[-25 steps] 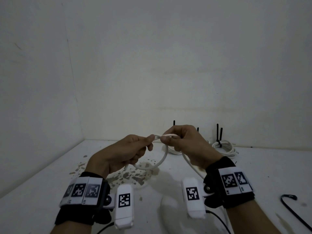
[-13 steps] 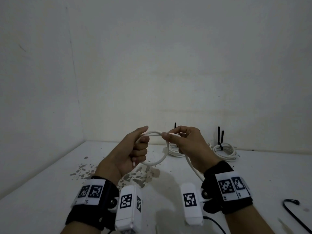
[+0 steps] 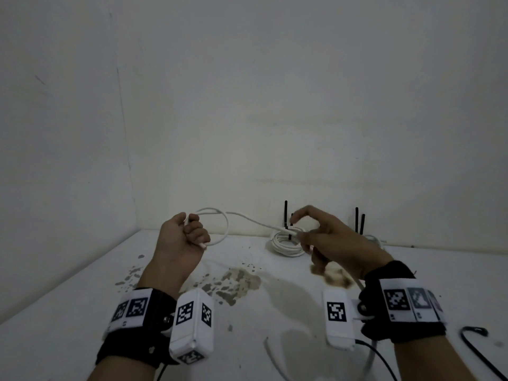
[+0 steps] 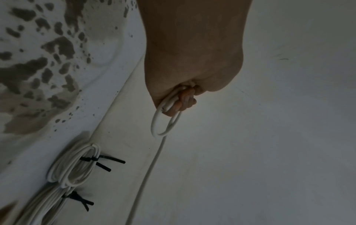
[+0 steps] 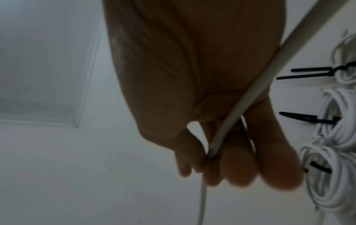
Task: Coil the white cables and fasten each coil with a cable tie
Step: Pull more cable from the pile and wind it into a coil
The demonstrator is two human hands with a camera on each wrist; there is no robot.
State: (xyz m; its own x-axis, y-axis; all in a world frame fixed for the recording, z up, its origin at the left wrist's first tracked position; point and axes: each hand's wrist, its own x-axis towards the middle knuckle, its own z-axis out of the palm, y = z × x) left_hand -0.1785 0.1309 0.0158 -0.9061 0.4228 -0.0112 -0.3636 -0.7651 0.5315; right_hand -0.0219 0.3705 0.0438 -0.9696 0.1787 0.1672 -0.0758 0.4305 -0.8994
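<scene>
My left hand (image 3: 192, 235) is raised above the table (image 3: 68, 312) and grips a small loop of the white cable (image 3: 224, 229) in its fist; the left wrist view shows two strands coming out of the curled fingers (image 4: 181, 103). From the loop the cable runs right to my right hand (image 3: 313, 237). There the cable (image 5: 250, 94) crosses the palm and passes between the loosely curled fingers (image 5: 238, 166). The rest of it drops to the table near my right wrist.
Finished coils (image 3: 286, 243) with upright black cable ties (image 3: 286, 215) lie along the back wall; another coil (image 3: 375, 239) sits behind my right hand. A loose black tie (image 3: 475, 342) lies at the right front. Stains (image 3: 233, 281) mark the table's middle.
My hands were together on the loop; now they are apart. The left keeps the loop and has moved left, while the right has moved right along the cable.
</scene>
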